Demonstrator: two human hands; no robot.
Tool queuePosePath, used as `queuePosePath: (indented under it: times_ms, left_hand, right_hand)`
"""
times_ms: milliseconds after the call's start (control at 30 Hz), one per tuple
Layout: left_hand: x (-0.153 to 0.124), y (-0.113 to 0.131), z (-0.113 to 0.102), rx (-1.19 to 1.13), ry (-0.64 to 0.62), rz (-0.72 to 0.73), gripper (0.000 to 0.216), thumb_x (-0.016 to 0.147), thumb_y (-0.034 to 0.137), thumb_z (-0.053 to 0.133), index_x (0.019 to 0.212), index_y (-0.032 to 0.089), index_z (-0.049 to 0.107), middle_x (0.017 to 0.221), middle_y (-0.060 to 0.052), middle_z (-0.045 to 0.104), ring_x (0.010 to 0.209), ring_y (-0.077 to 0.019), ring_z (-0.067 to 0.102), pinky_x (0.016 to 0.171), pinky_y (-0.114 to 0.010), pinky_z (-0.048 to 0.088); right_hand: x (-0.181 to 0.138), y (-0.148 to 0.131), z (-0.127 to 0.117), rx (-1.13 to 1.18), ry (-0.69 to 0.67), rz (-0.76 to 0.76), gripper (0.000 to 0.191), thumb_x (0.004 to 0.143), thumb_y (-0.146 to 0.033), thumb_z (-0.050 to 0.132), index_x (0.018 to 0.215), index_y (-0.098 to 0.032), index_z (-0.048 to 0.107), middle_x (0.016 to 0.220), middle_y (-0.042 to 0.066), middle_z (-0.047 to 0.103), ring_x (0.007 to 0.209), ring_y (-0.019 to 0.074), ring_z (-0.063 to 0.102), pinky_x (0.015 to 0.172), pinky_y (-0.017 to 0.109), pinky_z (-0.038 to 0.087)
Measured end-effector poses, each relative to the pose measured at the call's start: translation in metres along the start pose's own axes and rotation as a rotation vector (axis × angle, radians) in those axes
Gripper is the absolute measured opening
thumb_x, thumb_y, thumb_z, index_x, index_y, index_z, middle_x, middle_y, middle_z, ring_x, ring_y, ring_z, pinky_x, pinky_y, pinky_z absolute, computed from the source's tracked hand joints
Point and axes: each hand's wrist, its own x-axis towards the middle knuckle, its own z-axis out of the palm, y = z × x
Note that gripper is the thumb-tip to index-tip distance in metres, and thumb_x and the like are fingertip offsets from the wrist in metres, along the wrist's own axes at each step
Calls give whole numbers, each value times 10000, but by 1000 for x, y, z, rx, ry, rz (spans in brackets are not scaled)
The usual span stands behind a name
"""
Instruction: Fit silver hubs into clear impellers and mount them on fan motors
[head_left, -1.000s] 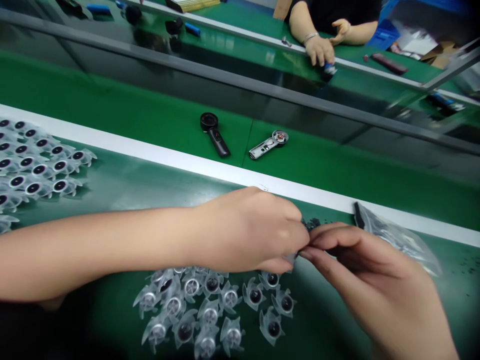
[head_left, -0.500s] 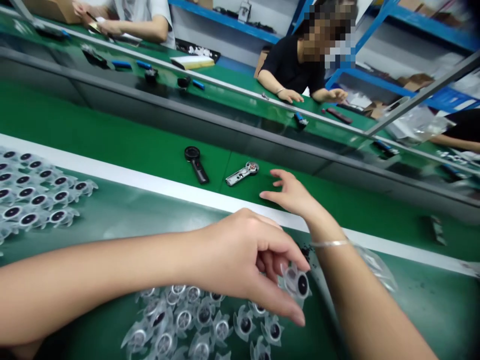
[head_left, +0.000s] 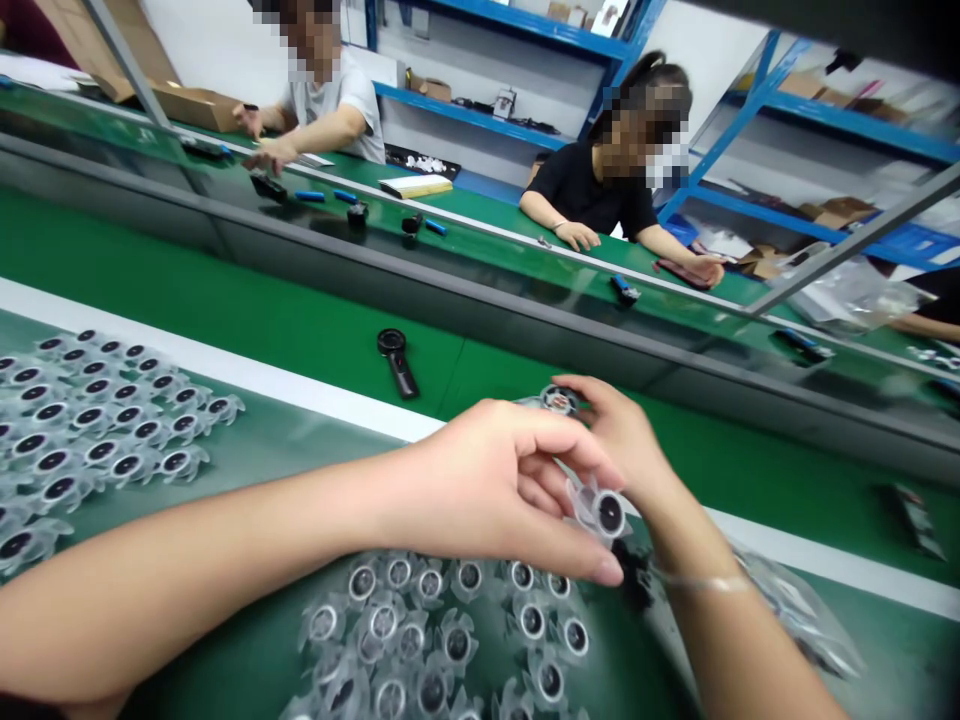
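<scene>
My left hand [head_left: 495,485] reaches across from the left and pinches a clear plastic fan impeller [head_left: 604,512] between thumb and fingers, above a heap of several similar impellers [head_left: 442,635]. My right hand [head_left: 619,430] is stretched to the belt and closes on the silver handle piece with a motor [head_left: 556,400]; most of that piece is hidden behind my left hand. A black fan handle [head_left: 397,362] lies on the green belt to the left of it.
Rows of several impellers [head_left: 97,420] lie at the left. A clear plastic bag [head_left: 795,605] lies at the right by my forearm. Beyond the belt [head_left: 225,300], a grey rail and a second bench where other people sit working.
My right hand went from open and reaching to closed on the silver motor piece. My left hand kept the impeller. The view tilted up, showing more of the far bench.
</scene>
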Motion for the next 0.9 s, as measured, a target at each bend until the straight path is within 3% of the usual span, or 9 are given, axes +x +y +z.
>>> queuePosePath:
  times_ms: [100, 200, 367, 433, 567, 700, 800, 900]
  left_hand:
    - [-5, 14, -5, 116, 67, 170, 452, 638, 205, 910, 1050, 163, 730, 923, -5, 697, 804, -104, 676, 834, -238, 608]
    - [-10, 25, -7, 266, 110, 261, 385, 750, 207, 828, 1115, 136, 725, 1030, -30, 676, 860, -114, 684, 871, -248, 620]
    - [-15, 29, -6, 559, 163, 464, 385, 773, 69, 749, 1158, 70, 741, 1104, -64, 671, 895, -93, 670, 828, -158, 592]
    - [-14, 28, -5, 642, 169, 518, 385, 778, 45, 731, 1163, 56, 743, 1072, -63, 685, 907, -86, 658, 803, -134, 565]
    - [-12, 24, -3, 783, 189, 543, 387, 796, 36, 713, 1180, 65, 748, 985, -51, 700, 917, -94, 651, 817, -151, 526]
    - [-12, 22, -3, 878, 210, 526, 388, 827, 75, 733, 1213, 109, 744, 979, -37, 695, 913, -98, 652, 825, -160, 511]
    - [-13, 22, -5, 934, 211, 515, 405, 853, 172, 768, 1254, 133, 728, 986, -30, 690, 903, -103, 658, 803, -157, 514]
    - [-14, 22, -6, 960, 217, 503, 415, 857, 292, 786, 1240, 140, 735, 981, -31, 700, 901, -119, 674, 792, -154, 524]
  right_hand:
    - [-43, -21, -33, 71, 74, -10, 489, 857, -407, 737, 1310, -243, 649, 1263, 104, 673, 1030, 237, 725, 861, 335, 630]
    - [-70, -43, -53, 128, 57, -32, 522, 867, -346, 741, 1373, -319, 615, 1305, 83, 653, 1032, 200, 728, 865, 252, 616]
    - [-84, -67, -51, 386, 83, 56, 434, 786, -311, 825, 1166, -342, 618, 1135, 36, 746, 884, 191, 772, 759, 215, 635]
    - [-88, -71, -47, 417, 68, 72, 401, 779, -300, 833, 1132, -352, 650, 1166, 20, 747, 907, 189, 774, 768, 193, 628]
    - [-94, -74, -42, 399, 102, 116, 462, 790, -340, 830, 1223, -401, 681, 1271, -7, 717, 1025, 192, 755, 799, 144, 605]
    - [-90, -69, -40, 459, -5, 66, 525, 790, -298, 834, 1263, -436, 649, 1217, -35, 753, 966, 184, 772, 730, 131, 615]
    - [-85, -67, -39, 484, -16, 47, 498, 794, -283, 831, 1237, -432, 659, 1188, -42, 766, 967, 194, 774, 781, 168, 627]
    - [-84, -66, -38, 479, -17, 33, 498, 793, -298, 828, 1239, -448, 666, 1138, -40, 780, 919, 210, 783, 735, 183, 645]
